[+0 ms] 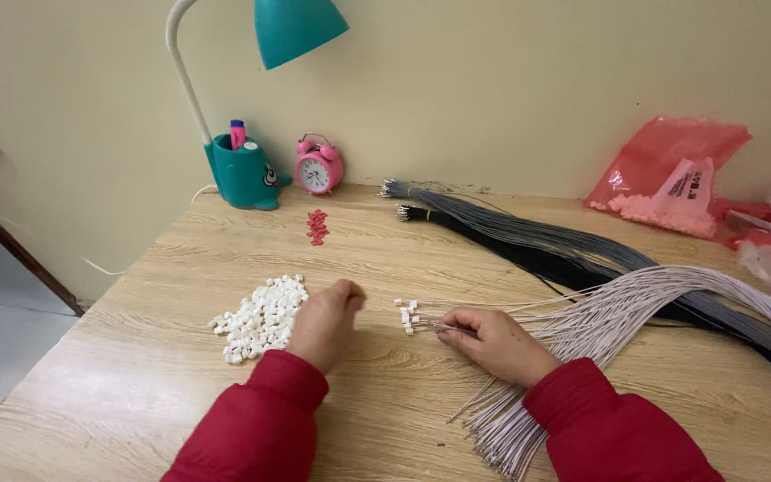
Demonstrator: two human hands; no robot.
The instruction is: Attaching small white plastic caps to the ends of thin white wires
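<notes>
On table, right hand pinching thin white wires near tips; light, springy, best gripped there. Left hand curling closed beside tiny white connectors, contents hidden.

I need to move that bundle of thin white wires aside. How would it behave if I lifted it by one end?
The white wires look long, thin and curve across the table, so they would probably droop. They fan out loosely near the right hand, so strands may slip apart. Probably light.
</notes>
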